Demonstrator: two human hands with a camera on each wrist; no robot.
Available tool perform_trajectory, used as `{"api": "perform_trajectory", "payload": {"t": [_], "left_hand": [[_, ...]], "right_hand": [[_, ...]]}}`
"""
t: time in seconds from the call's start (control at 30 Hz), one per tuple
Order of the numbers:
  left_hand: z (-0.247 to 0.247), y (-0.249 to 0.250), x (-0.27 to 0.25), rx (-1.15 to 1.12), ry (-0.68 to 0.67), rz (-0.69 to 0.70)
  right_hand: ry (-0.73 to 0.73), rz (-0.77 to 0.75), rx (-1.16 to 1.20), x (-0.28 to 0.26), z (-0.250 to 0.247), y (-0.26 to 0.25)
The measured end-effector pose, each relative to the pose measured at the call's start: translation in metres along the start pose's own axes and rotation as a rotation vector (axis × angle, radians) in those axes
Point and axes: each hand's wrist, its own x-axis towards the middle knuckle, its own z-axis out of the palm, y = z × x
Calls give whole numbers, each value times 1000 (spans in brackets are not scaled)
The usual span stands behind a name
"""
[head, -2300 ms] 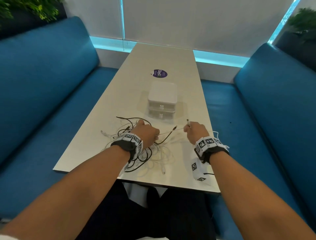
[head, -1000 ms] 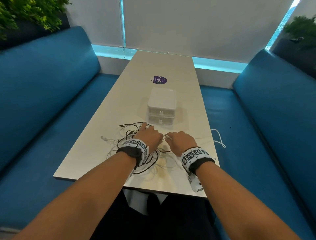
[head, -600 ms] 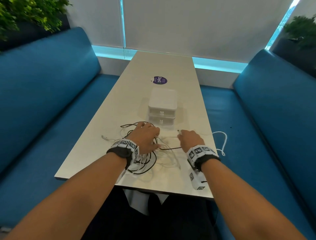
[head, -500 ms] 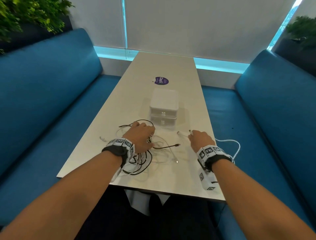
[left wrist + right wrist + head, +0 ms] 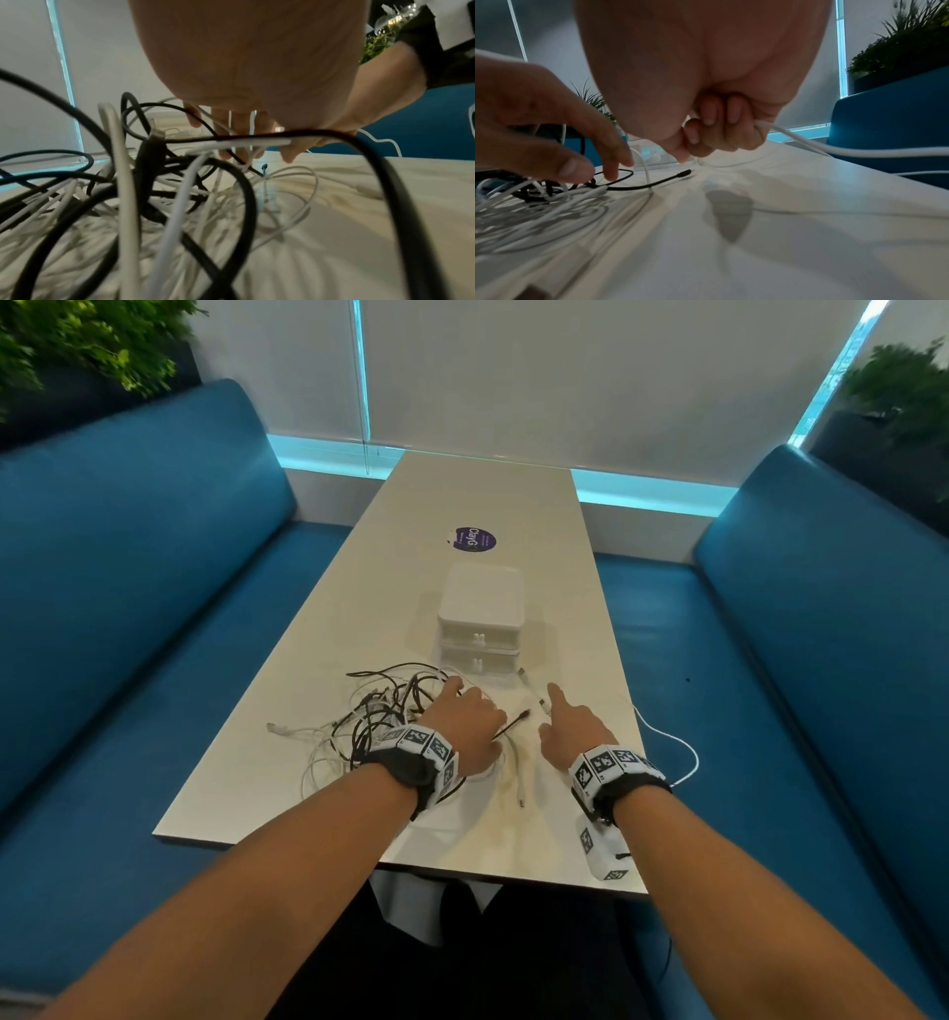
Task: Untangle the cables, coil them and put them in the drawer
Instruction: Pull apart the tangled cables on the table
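We sit at a long pale table (image 5: 477, 495) between blue benches (image 5: 133, 567), plants (image 5: 904, 392) flanking white blinds (image 5: 590, 367) edged with daylight.

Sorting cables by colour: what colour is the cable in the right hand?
White cable, held in the right hand; clearest in the right wrist view.

Head view looks down the table (image 5: 462, 505); wrist views skim it closely, sharing cables (image 5: 180, 182).

Right hand (image 5: 713, 113) holding white cable (image 5: 859, 151) above pale tabletop (image 5: 782, 233)

Fingers curled round the cable, which trails right past the blue seat (image 5: 890, 125). Left hand (image 5: 552, 130), fingers spread and lowered, over a tangle of black and white cables (image 5: 552, 190); black plug end (image 5: 684, 174) lies free. White drawer unit (image 5: 652, 156) behind; plant (image 5: 900, 50) upper right.
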Motion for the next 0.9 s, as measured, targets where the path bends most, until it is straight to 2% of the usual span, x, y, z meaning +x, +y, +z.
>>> {"api": "perform_trajectory", "payload": {"t": [0.1, 0.4, 0.67, 0.9], "left_hand": [[4, 0, 0, 23, -70, -70], [5, 2, -1, -14, -111, -130], [1, 2, -10, -190, 1, -117], [-1, 1, -14, -242, 9, -128]], "right_hand": [[4, 13, 58, -2, -2, 0], [-117, 79, 190, 5, 4, -9], [-80, 119, 420, 2, -1, -26], [-24, 26, 495, 0, -3, -38]]}}
